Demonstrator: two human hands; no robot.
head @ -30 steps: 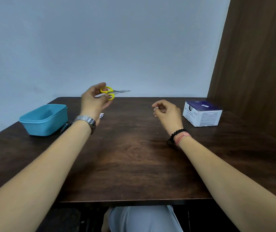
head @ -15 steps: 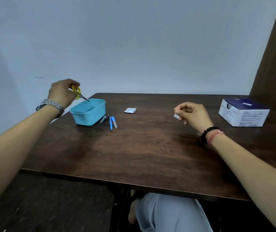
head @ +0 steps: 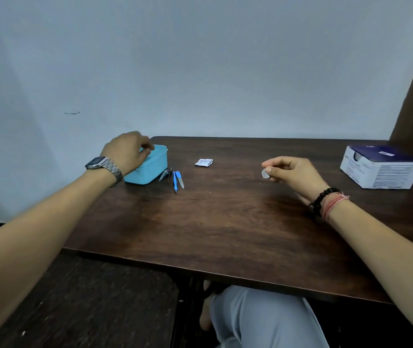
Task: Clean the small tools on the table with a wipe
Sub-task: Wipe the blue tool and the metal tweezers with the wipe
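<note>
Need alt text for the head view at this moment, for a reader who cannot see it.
A person's left hand reaches over a blue tub on a dark wooden table, while the right hand pinches a small wipe. Small tools lie beside the tub, a torn sachet farther back, a box at right.

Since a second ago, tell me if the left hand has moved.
Yes. The left hand went left from mid-table to the blue container, now over its rim; the scissors are out of sight.

Mid table (head: 225,222) bare btwn both arms. Blue tub (head: 150,169), small tools (head: 174,178), packet (head: 204,162) crowd far-left; white box (head: 381,169) blocks far-right.
</note>
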